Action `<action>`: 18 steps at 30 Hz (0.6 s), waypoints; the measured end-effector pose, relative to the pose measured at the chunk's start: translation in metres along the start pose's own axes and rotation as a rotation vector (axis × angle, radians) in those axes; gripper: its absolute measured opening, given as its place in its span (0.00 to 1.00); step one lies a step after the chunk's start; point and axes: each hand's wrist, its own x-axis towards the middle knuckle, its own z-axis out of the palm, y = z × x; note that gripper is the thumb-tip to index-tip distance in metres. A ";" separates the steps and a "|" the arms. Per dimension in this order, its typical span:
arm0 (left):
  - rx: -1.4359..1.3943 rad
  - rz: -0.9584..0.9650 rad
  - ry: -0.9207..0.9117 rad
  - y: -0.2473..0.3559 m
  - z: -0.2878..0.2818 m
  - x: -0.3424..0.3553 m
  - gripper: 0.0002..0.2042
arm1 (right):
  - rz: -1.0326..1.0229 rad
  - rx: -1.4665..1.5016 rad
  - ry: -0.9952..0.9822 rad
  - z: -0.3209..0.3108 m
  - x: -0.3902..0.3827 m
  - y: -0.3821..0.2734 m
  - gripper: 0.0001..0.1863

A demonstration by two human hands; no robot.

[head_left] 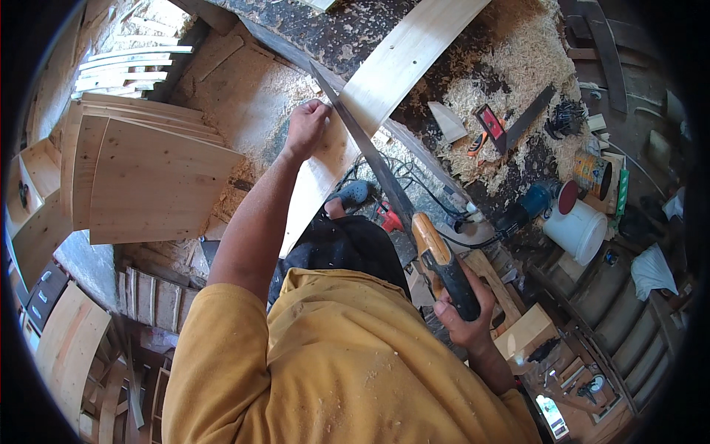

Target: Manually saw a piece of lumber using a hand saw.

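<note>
My right hand (469,309) is closed round the wood-and-black handle of a handsaw (384,176). The saw's long dark blade slants up and left across a pale wooden board (414,46), near the bench edge. The board lies partly on the dark workbench (296,29) and extends off it towards my body. At the board's left edge, close beside the blade, my left hand (308,124) is closed with curled fingers and appears to grip that edge. Its fingertips are partly hidden. Whether the saw teeth touch the wood I cannot tell.
Wood shavings (521,63) cover the bench's right side, around a red-framed tool (492,127) and a wood offcut (447,121). Further right are a blue power tool with a red disc (534,201) and a white bucket (578,231). Cables (414,177) hang below. Wooden panels (159,174) stand left.
</note>
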 end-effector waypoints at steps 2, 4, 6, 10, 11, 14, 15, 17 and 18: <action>-0.005 0.032 0.004 -0.003 0.003 0.003 0.10 | 0.002 -0.031 0.013 0.001 -0.001 -0.003 0.36; -0.004 0.063 0.010 -0.004 0.004 0.004 0.10 | -0.018 -0.008 0.023 0.000 -0.002 -0.002 0.36; -0.025 0.017 -0.011 -0.001 0.003 0.002 0.10 | -0.016 -0.021 0.016 0.002 0.000 -0.002 0.36; -0.027 -0.010 0.009 0.002 0.002 0.001 0.09 | -0.064 -0.085 -0.005 0.003 0.004 -0.004 0.36; -0.039 -0.022 0.008 0.003 0.002 0.001 0.09 | -0.062 -0.084 -0.003 0.002 0.003 -0.006 0.36; -0.023 -0.016 0.019 0.009 0.005 -0.003 0.10 | -0.076 -0.132 -0.015 0.001 0.000 -0.010 0.36; 0.002 0.003 0.030 0.011 0.006 -0.004 0.10 | -0.063 -0.124 -0.008 0.002 0.000 -0.010 0.36; 0.019 0.020 0.032 0.004 0.004 0.000 0.10 | -0.050 -0.116 -0.003 0.005 0.000 -0.010 0.36; 0.036 0.037 0.033 0.002 0.003 0.002 0.10 | -0.074 -0.138 -0.008 0.006 0.002 -0.009 0.36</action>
